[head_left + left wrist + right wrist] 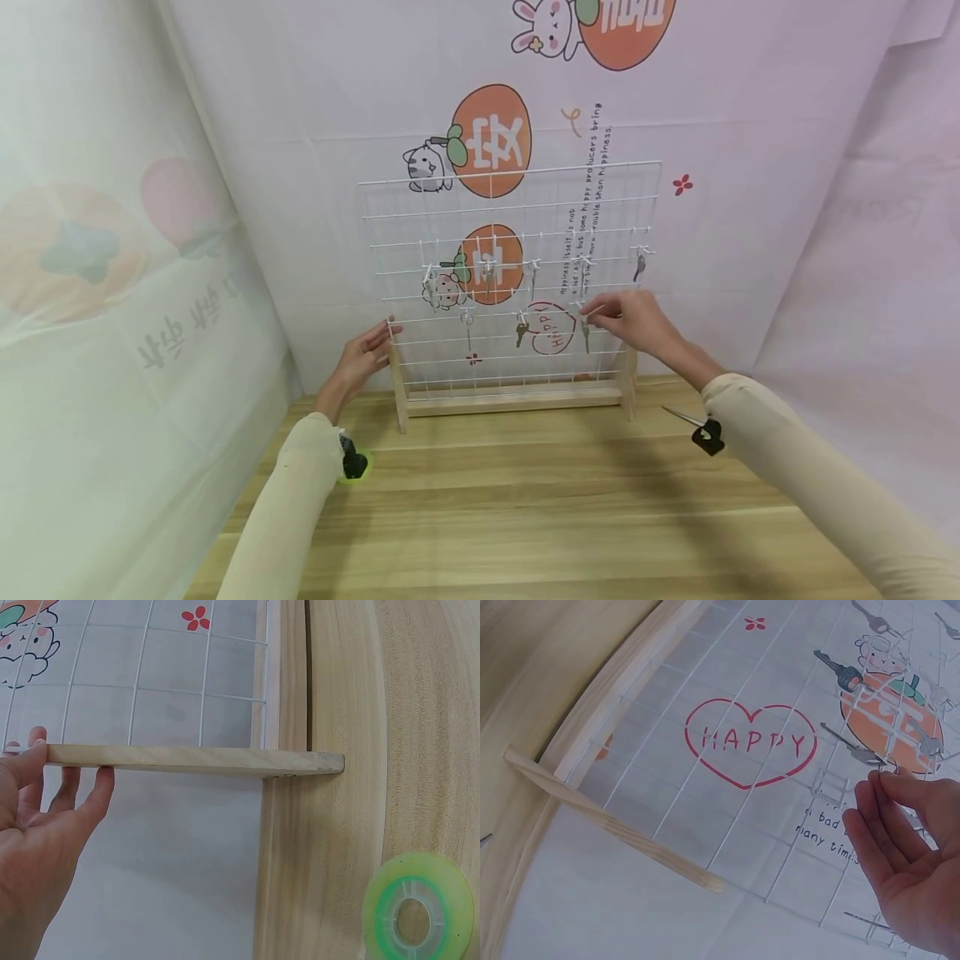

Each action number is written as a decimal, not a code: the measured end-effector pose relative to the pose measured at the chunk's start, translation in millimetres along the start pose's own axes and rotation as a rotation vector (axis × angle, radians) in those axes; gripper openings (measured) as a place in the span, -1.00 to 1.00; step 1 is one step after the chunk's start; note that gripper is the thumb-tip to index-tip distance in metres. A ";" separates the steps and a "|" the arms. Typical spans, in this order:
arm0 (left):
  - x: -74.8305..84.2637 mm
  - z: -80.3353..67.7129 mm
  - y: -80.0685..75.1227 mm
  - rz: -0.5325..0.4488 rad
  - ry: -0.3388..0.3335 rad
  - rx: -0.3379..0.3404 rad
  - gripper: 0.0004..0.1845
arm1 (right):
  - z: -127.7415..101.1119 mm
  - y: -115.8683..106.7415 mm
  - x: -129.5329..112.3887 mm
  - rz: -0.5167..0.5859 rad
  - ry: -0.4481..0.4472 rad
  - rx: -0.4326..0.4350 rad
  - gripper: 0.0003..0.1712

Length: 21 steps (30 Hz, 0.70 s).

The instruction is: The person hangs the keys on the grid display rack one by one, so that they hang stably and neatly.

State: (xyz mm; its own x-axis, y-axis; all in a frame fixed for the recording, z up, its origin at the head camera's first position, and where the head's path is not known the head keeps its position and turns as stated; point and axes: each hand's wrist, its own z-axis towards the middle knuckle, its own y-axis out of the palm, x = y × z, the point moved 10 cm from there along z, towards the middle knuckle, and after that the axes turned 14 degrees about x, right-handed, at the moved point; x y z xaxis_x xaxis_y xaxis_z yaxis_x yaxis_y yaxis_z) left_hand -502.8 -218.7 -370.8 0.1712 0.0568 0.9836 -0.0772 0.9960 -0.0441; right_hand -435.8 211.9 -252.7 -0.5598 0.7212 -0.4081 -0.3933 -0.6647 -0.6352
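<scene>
A white wire grid rack (517,406) with wooden side uprights stands at the back of the table. In the head view, my left hand (358,358) grips the left wooden upright (195,759) near its upper end, fingers on both sides of the board. My right hand (907,840) pinches the ring of a small metal key (864,756) between thumb and forefinger, close to a white hook on the grid. To its left, a dark-headed key (522,332) hangs from another hook. Higher up at the right hangs another key (639,268); several more hang along that row.
A pair of black-handled scissors (707,435) lies on the wooden table (495,500) by my right forearm. A roll of green tape (381,911) lies near the left wrist. White printed cloth (300,108) hangs behind the rack and along both sides.
</scene>
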 end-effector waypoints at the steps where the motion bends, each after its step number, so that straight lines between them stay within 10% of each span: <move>1: 0.2 -0.1 0.1 -0.001 0.000 0.000 -0.39 | 0.7 -0.6 0.3 0.000 0.001 0.001 -0.85; 21: -1.0 1.2 -1.5 0.023 -0.001 -0.006 -0.40 | 6.1 -5.7 8.1 -0.045 0.023 0.030 -0.83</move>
State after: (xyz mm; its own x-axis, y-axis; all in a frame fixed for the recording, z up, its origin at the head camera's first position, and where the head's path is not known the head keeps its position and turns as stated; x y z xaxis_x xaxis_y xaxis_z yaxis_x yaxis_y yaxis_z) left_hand -504.0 -220.3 -371.5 0.1682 0.0794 0.9825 -0.0751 0.9949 -0.0676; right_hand -442.6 220.4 -248.4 -0.5238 0.7547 -0.3950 -0.4399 -0.6368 -0.6333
